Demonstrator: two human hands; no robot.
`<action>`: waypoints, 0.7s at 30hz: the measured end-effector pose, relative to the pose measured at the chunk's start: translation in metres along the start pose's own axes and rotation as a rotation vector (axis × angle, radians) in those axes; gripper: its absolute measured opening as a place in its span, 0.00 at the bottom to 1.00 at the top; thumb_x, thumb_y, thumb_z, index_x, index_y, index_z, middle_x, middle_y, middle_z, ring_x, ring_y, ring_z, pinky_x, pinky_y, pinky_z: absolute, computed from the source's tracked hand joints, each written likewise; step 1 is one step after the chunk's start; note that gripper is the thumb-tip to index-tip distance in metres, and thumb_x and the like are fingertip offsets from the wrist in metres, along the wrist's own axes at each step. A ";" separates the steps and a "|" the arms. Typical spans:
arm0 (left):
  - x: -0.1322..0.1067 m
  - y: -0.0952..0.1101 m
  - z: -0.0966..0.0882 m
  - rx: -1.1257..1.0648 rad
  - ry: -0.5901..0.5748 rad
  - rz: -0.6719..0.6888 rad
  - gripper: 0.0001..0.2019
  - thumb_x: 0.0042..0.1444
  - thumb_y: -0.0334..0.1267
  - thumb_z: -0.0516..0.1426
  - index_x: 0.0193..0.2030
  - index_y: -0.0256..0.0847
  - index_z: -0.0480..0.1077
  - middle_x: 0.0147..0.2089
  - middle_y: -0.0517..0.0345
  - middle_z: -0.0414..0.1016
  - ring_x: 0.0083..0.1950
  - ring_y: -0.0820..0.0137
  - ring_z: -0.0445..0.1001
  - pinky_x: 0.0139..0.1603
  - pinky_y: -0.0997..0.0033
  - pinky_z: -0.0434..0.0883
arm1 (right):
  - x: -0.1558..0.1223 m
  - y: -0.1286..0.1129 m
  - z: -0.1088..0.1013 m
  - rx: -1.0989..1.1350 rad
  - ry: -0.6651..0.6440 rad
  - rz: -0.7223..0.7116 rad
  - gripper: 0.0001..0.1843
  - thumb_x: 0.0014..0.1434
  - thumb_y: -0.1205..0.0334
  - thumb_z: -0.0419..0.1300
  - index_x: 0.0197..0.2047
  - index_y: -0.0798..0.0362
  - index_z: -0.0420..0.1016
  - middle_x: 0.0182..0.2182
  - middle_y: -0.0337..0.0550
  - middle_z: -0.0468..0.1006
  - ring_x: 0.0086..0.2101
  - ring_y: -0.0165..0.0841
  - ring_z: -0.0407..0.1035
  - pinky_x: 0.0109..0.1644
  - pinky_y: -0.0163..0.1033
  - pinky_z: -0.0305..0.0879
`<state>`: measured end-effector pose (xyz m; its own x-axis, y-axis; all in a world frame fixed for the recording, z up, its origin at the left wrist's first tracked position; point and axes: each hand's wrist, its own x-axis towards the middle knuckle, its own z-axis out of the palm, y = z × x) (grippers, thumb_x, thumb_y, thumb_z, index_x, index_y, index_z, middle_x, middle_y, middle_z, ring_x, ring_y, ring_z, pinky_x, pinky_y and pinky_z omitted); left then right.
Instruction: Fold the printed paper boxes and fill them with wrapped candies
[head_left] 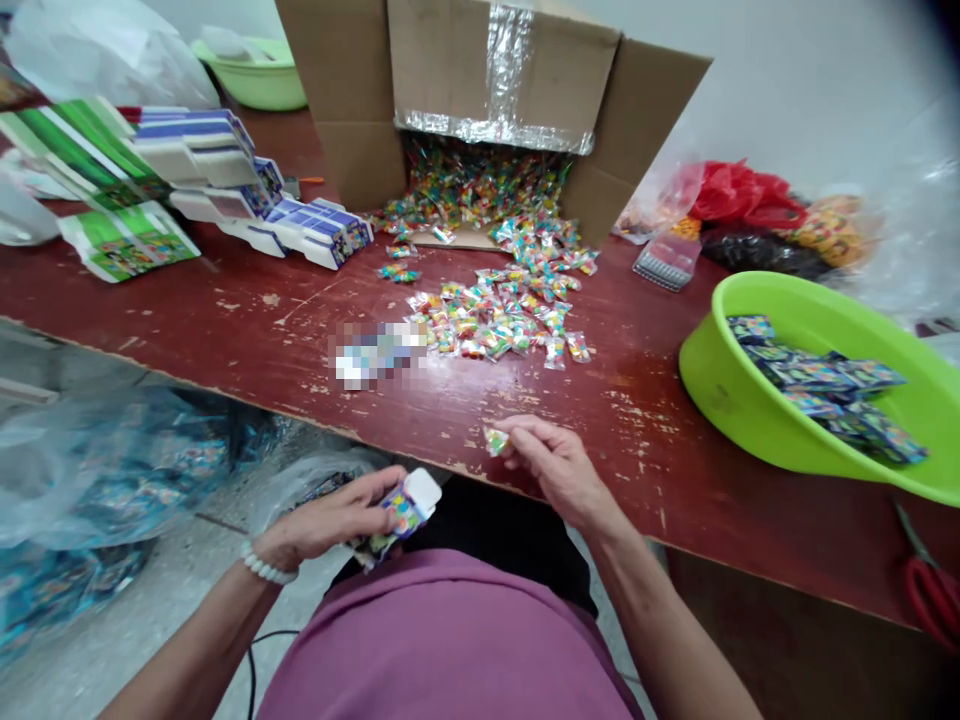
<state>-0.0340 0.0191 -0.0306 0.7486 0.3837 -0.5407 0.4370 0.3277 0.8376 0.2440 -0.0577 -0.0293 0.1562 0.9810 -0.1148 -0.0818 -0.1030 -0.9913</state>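
Observation:
My left hand (341, 522) is wrapped round a small printed carton (399, 515), its white end flap standing up, just off the table's front edge. Between thumb and fingertips of my right hand (551, 462) is a small clear-wrapped candy (495, 441), held over the edge of the table. Beyond both hands lies a loose pile of wrapped candies (499, 315), spilling from an upright cardboard box (502, 75) full of them. A blurred-out item (375, 355) rests left of the pile.
Stacked flat cartons (315, 228) and green ones (131, 240) lie at left on the red table (292, 330). At right stands a green basin (712, 400) holding several filled packs (832, 385). Red-handled scissors (930, 590) lie near the right edge. Plastic bags (150, 470) sit on the floor.

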 end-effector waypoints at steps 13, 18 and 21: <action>0.009 0.025 0.045 -0.031 0.172 0.172 0.10 0.62 0.44 0.54 0.47 0.43 0.64 0.38 0.62 0.67 0.32 0.76 0.66 0.32 0.76 0.68 | -0.017 0.001 0.053 -0.701 0.021 -0.686 0.13 0.65 0.73 0.55 0.49 0.50 0.72 0.40 0.47 0.80 0.39 0.36 0.73 0.45 0.44 0.70; 0.014 0.027 0.051 -0.159 0.216 0.184 0.11 0.60 0.42 0.55 0.48 0.43 0.64 0.38 0.62 0.65 0.33 0.74 0.65 0.30 0.76 0.69 | -0.021 -0.001 0.058 -0.537 -0.079 -0.460 0.13 0.63 0.71 0.58 0.50 0.49 0.71 0.43 0.46 0.80 0.41 0.35 0.74 0.47 0.43 0.71; 0.016 0.026 0.051 -0.155 0.226 0.189 0.12 0.60 0.42 0.55 0.49 0.43 0.64 0.37 0.61 0.67 0.33 0.74 0.65 0.29 0.76 0.68 | -0.016 0.001 0.054 -0.259 -0.063 -0.218 0.16 0.61 0.66 0.61 0.52 0.47 0.69 0.43 0.43 0.80 0.40 0.33 0.76 0.45 0.40 0.73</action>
<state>0.0150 -0.0105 -0.0139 0.6720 0.6265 -0.3949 0.2068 0.3533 0.9124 0.1886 -0.0645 -0.0250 0.0803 0.9920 0.0973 0.2010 0.0795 -0.9764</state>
